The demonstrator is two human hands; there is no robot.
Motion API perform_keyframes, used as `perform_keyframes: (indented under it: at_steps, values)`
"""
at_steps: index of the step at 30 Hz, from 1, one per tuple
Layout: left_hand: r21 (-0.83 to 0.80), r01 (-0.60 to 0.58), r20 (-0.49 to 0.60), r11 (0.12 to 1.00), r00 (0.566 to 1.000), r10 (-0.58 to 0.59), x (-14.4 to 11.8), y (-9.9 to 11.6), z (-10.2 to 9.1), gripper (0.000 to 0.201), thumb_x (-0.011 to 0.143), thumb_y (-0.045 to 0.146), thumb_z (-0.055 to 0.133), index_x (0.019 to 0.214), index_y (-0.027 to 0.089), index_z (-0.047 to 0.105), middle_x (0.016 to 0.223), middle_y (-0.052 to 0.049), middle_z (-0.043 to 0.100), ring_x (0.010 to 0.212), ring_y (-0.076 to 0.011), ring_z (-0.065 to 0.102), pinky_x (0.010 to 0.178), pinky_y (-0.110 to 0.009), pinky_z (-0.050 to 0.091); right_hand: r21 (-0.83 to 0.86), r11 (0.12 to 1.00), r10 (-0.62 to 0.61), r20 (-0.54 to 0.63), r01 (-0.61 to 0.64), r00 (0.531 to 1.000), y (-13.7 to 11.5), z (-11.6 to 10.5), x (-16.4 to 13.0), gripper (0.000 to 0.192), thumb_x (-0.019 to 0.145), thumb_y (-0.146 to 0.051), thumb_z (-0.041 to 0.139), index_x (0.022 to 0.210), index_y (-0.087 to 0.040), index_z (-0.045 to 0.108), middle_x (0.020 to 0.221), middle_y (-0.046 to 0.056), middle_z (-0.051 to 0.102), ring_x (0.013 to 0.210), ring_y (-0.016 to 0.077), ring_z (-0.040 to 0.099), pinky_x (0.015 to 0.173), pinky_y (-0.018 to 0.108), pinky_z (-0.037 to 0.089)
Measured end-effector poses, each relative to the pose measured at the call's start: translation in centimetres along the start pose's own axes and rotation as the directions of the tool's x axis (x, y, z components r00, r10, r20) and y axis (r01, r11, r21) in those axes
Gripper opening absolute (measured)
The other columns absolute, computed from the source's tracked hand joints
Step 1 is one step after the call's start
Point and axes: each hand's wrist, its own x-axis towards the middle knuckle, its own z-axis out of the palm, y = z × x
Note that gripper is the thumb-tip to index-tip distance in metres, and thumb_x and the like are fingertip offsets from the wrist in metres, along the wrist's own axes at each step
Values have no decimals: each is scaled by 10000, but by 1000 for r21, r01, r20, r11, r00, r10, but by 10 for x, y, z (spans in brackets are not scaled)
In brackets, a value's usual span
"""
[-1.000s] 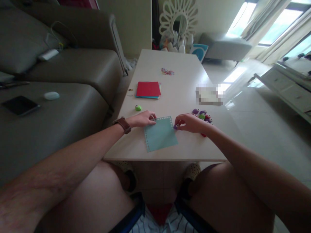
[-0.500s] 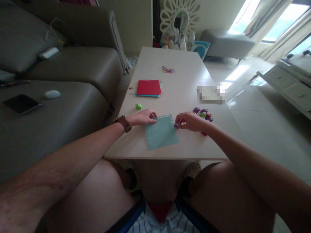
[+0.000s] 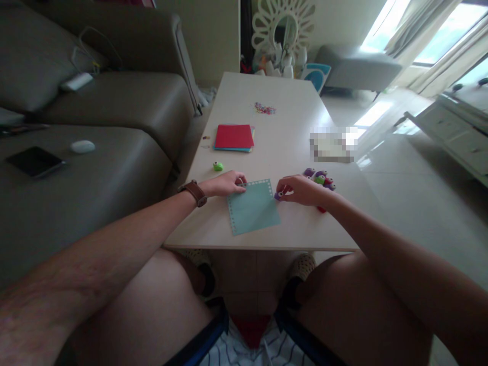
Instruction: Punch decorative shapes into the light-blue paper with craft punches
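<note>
Head view: your left hand (image 3: 225, 184) presses fingertips on the far left corner of the light blue paper sheet (image 3: 253, 207), which lies flat near the front edge of the worktop (image 3: 282, 109). Your right hand (image 3: 301, 191) has its grip closed on a small purple punch (image 3: 278, 195) at the sheet's right edge, near the far corner. Punched holes run along the far and left edges. More punches (image 3: 319, 179) cluster just behind the right hand; a green punch (image 3: 217, 165) sits beyond the left; a red paper stack (image 3: 234, 136) farther back
</note>
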Motion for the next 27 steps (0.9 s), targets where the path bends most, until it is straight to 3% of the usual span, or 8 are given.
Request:
perform_keyframes:
  at_steps: [16, 23, 27]
  values:
    - [6, 20, 23, 1000, 1000, -20, -1, 2, 1, 305, 784, 366, 700, 1027, 184, 662, 959, -71, 766, 861, -213, 694, 725, -287, 526, 40, 999, -22, 4, 21, 1000, -6, 2, 0, 72, 885, -148, 725, 949, -170, 751, 935, 62, 782, 849, 181, 721, 795, 271, 537]
    - [150, -6, -45, 989, 999, 13, -1, 5, 2, 317, 835, 327, 691, 1114, 178, 673, 1002, -67, 757, 894, -200, 703, 757, -274, 534, 81, 997, -11, 57, 6, 998, -5, 3, 0, 65, 882, -180, 766, 944, -193, 751, 976, 75, 803, 900, 223, 744, 834, 309, 548]
    - [338, -93, -166, 937, 974, 157, -6, 16, 9, 383, 829, 256, 728, 1193, 156, 666, 1176, -115, 717, 1046, -234, 676, 916, -333, 539, 133, 991, 15, 83, -26, 996, -5, 1, -1, 86, 898, -261, 769, 959, -202, 755, 1008, 79, 809, 944, 250, 749, 866, 333, 554]
